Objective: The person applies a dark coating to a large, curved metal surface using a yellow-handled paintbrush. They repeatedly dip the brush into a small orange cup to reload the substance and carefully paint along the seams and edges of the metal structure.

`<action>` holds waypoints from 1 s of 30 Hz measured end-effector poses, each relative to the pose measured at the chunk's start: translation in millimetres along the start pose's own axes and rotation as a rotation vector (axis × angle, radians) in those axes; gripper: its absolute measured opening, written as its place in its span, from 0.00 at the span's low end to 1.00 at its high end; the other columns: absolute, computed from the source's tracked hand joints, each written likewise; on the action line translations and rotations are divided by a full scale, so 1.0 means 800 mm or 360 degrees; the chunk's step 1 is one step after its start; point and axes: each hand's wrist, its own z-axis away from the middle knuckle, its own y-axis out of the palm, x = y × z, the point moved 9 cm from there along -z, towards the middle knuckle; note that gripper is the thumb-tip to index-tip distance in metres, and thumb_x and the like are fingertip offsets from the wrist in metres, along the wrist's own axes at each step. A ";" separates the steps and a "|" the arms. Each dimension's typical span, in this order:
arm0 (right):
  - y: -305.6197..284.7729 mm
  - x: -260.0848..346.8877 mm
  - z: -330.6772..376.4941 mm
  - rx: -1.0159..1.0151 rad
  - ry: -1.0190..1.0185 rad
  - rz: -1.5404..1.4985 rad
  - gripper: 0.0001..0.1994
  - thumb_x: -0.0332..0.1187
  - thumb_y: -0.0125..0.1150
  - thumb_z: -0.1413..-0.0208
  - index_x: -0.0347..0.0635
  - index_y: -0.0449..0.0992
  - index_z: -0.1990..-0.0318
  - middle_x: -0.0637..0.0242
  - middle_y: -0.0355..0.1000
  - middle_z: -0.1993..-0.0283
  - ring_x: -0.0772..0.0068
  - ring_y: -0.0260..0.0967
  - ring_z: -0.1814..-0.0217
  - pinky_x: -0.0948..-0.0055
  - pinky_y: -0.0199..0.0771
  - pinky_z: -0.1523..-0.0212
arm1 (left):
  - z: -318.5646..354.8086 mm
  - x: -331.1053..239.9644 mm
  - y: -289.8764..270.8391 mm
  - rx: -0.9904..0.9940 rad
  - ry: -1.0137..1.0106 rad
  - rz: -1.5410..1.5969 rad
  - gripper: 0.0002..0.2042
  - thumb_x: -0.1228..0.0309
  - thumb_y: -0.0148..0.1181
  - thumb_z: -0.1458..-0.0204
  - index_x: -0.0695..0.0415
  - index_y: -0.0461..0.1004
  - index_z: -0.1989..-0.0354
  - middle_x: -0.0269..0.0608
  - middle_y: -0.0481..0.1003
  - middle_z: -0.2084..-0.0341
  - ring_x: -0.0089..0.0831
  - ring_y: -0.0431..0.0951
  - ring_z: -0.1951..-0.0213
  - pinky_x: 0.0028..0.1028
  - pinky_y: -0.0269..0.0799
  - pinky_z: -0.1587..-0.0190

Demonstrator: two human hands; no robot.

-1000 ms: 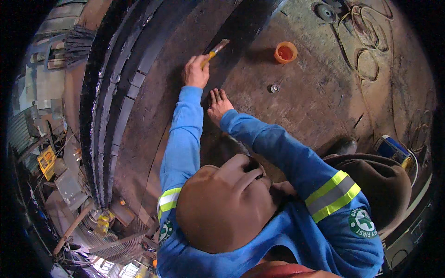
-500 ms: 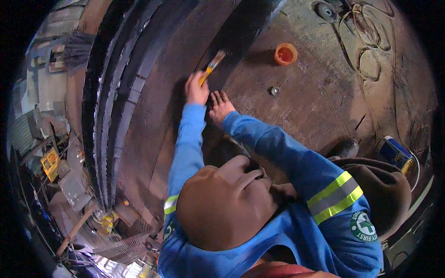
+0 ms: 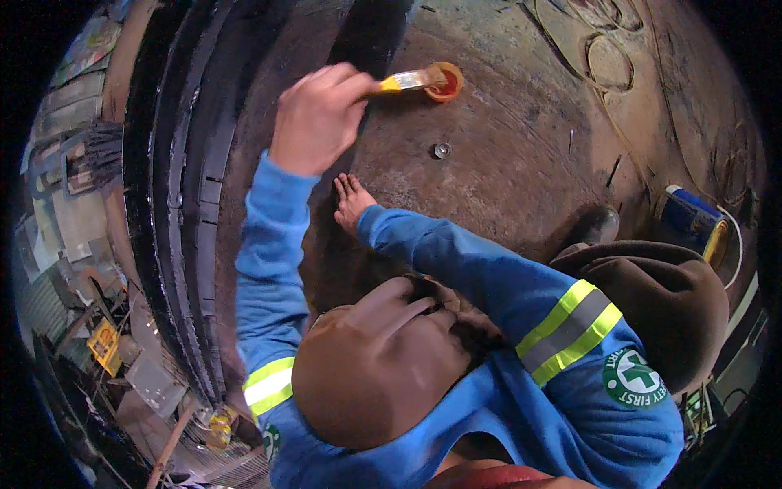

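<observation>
My left hand (image 3: pixel 319 116) is closed around the yellow handle of a paintbrush (image 3: pixel 405 80). The bristles are over the mouth of a small orange cup (image 3: pixel 458 80) with reddish insides; whether they touch its contents I cannot tell. My right hand (image 3: pixel 353 203) rests flat with fingers stretched on the brown metal surface, beside a dark band (image 3: pixel 368 37) that runs away from me. A small round metal piece (image 3: pixel 442 151) lies between the cup and my right hand.
Long black steel ribs (image 3: pixel 210 191) curve along the left. A looped hose or cable (image 3: pixel 609 63) lies at the far right. A blue and yellow container (image 3: pixel 692 220) stands near my boot (image 3: pixel 599 224) on the right. Scrap and a yellow box (image 3: pixel 103 346) lie at the lower left.
My left hand has risen from the dark band and brought the brush right, over the orange cup. My right hand stays flat on the surface. The whole view has shifted slightly.
</observation>
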 end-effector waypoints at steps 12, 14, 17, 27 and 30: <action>-0.007 0.002 0.006 0.0240 -0.0097 -0.0101 0.28 0.47 0.30 0.37 0.36 0.64 0.41 0.49 0.42 0.30 0.47 0.35 0.27 0.49 0.30 0.31 | -0.093 -0.041 0.147 0.0578 0.0391 -0.0880 0.05 0.74 0.57 0.57 0.53 0.78 0.71 0.41 0.76 0.74 0.37 0.78 0.67 0.34 0.74 0.66; -0.010 0.004 0.013 0.0275 -0.0149 -0.0088 0.28 0.47 0.30 0.37 0.36 0.64 0.41 0.48 0.42 0.30 0.47 0.34 0.27 0.50 0.30 0.31 | -0.092 -0.042 0.147 0.0646 0.0357 -0.0826 0.04 0.73 0.58 0.57 0.53 0.78 0.74 0.43 0.77 0.75 0.39 0.79 0.68 0.35 0.75 0.68; 0.005 0.002 0.001 0.0202 -0.0084 -0.0080 0.28 0.48 0.30 0.37 0.36 0.63 0.40 0.48 0.42 0.30 0.46 0.34 0.27 0.49 0.30 0.31 | -0.094 -0.049 0.139 0.0681 0.0333 -0.0791 0.03 0.73 0.60 0.59 0.54 0.79 0.76 0.45 0.78 0.75 0.41 0.80 0.69 0.36 0.75 0.69; 0.015 0.003 -0.015 0.0058 -0.0048 -0.0031 0.28 0.48 0.29 0.37 0.38 0.62 0.39 0.47 0.41 0.29 0.47 0.33 0.26 0.50 0.30 0.31 | -0.035 -0.022 0.120 0.1132 -0.0065 -0.0630 0.11 0.76 0.63 0.63 0.54 0.79 0.67 0.48 0.78 0.70 0.45 0.79 0.64 0.39 0.75 0.62; 0.014 0.006 -0.014 0.0038 0.0021 0.0014 0.28 0.48 0.29 0.37 0.38 0.62 0.39 0.47 0.42 0.30 0.47 0.33 0.26 0.50 0.30 0.31 | -0.017 -0.012 0.109 0.1045 -0.0165 -0.0549 0.13 0.77 0.62 0.62 0.52 0.78 0.64 0.47 0.78 0.70 0.46 0.78 0.63 0.40 0.75 0.62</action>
